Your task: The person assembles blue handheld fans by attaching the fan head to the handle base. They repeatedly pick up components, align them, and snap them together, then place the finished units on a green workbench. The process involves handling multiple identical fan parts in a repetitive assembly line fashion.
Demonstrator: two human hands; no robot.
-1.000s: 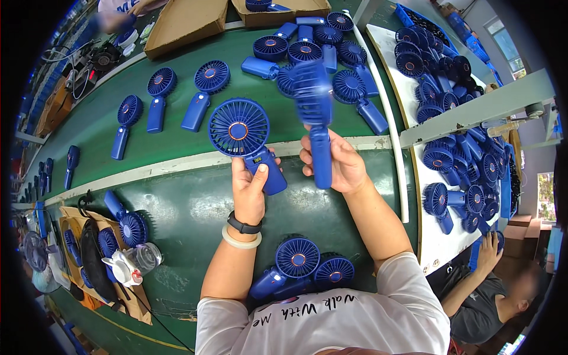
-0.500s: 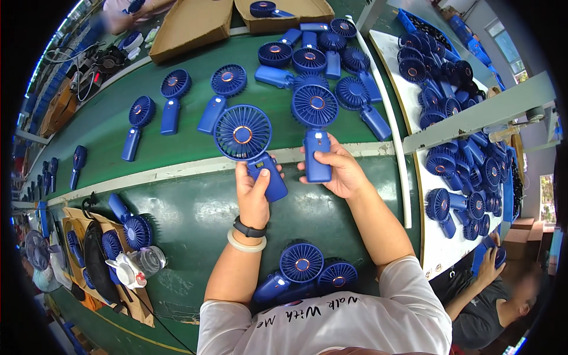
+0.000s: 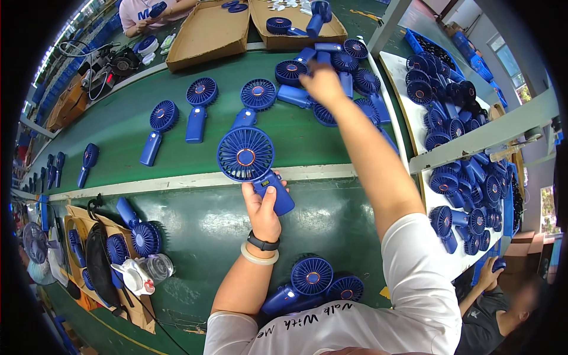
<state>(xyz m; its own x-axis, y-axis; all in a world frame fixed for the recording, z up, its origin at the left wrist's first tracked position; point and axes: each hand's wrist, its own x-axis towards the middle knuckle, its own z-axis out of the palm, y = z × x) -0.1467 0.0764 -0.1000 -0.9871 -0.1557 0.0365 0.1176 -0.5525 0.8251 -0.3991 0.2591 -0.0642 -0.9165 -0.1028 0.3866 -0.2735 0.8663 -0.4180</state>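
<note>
My left hand (image 3: 264,208) is closed round the handle of a blue handheld fan (image 3: 245,157), its round grille tilted up and a small display lit on the handle. My right arm stretches far forward over the green belt. The right hand (image 3: 324,86), blurred by motion, has its fingers apart and no fan in its grasp. It hovers over a cluster of blue fans (image 3: 291,72) and partly hides them. Beyond it, another blue fan (image 3: 319,19) appears at the open cardboard box (image 3: 305,40); whether it is airborne or resting there I cannot tell.
Several fans (image 3: 202,92) lie spaced along the belt. Two or more fans (image 3: 311,275) sit close to my body. A clear plastic jar (image 3: 158,267) and a black pouch (image 3: 98,255) lie left. Many fans cover the white table (image 3: 467,260) at right, by a metal post. Co-workers sit nearby.
My right hand has swung forward from the middle and no longer holds its fan; a fan now shows by the far box. The left hand keeps its fan. The view has shifted slightly.
</note>
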